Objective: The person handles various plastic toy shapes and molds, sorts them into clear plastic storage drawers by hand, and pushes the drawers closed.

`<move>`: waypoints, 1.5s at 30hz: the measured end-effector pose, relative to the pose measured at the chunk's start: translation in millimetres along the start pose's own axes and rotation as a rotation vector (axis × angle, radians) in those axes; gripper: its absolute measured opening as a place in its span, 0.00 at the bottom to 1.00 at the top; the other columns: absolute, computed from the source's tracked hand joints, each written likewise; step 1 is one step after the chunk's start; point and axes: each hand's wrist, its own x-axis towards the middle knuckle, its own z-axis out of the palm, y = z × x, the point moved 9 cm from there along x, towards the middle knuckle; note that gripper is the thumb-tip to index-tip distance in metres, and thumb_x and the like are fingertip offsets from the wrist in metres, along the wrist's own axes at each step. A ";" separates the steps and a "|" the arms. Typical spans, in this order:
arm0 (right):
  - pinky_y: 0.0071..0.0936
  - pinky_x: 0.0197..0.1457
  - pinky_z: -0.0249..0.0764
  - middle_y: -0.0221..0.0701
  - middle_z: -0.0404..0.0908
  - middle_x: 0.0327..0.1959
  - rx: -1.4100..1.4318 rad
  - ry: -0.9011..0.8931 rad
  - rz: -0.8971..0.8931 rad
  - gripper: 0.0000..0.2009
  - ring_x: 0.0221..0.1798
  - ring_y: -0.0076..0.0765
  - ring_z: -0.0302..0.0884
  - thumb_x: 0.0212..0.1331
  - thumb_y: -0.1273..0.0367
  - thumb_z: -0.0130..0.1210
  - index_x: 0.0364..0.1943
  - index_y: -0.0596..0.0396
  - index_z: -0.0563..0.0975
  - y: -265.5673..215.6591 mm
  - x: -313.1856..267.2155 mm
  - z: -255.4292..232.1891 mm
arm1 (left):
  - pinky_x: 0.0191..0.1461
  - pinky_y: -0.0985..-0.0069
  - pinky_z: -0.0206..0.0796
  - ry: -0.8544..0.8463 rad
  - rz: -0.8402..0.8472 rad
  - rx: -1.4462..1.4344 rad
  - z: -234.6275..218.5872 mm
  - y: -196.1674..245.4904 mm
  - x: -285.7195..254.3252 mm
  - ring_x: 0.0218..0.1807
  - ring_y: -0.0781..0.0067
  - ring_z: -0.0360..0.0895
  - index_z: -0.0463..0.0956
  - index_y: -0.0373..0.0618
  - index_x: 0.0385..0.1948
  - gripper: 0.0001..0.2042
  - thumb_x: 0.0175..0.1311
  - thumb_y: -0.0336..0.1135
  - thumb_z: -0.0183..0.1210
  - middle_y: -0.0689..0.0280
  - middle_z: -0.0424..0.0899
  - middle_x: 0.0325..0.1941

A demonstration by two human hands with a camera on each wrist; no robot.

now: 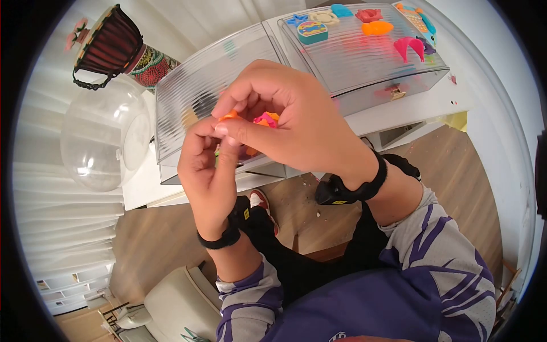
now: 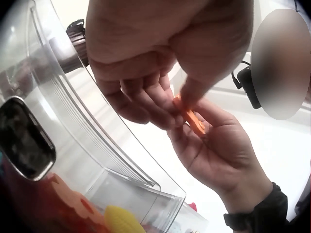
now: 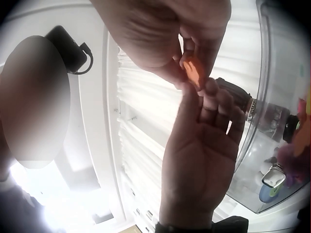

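An orange piece (image 1: 229, 115) is pinched between both hands, above the front of the left clear box (image 1: 188, 97). The left hand (image 1: 208, 168) holds it by thumb and fingertips. From the other side the right hand (image 1: 302, 117) grips it, thumb and fingers bent around it. In the left wrist view the orange piece (image 2: 195, 124) looks flat and long; in the right wrist view the piece (image 3: 194, 72) shows grooves. Pink and orange bits (image 1: 266, 119) appear in the gap of the right hand; whether they are held cannot be told.
A second clear box (image 1: 364, 68) on the right carries several colourful toys, among them an orange one (image 1: 377, 28) and a pink one (image 1: 409, 49). A drum (image 1: 111, 48) stands at the back left, beside a transparent dome (image 1: 102, 137). A pale chair (image 1: 176, 302) is below left.
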 end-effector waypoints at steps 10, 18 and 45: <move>0.31 0.51 0.89 0.38 0.90 0.51 -0.068 -0.043 -0.019 0.10 0.47 0.33 0.93 0.75 0.72 0.69 0.53 0.61 0.84 12.7 0.7 -2.0 | 0.65 0.75 0.80 0.164 0.054 0.129 -18.9 -3.9 6.6 0.57 0.76 0.87 0.84 0.32 0.64 0.13 0.91 0.31 0.61 0.60 0.92 0.57; 0.31 0.48 0.88 0.39 0.92 0.45 -0.177 -0.145 0.240 0.14 0.44 0.32 0.94 0.82 0.72 0.64 0.65 0.60 0.77 39.5 -8.4 9.6 | 0.62 0.77 0.78 0.167 0.020 0.197 -23.1 -14.5 12.0 0.54 0.79 0.86 0.86 0.32 0.62 0.12 0.91 0.31 0.61 0.63 0.92 0.56; 0.38 0.47 0.85 0.43 0.92 0.42 -0.332 -0.182 0.252 0.18 0.42 0.44 0.92 0.88 0.61 0.59 0.61 0.66 0.80 44.5 -4.4 5.5 | 0.48 0.80 0.70 0.077 -0.061 0.260 -15.1 -18.5 11.3 0.42 0.84 0.74 0.85 0.36 0.55 0.15 0.96 0.38 0.53 0.72 0.83 0.41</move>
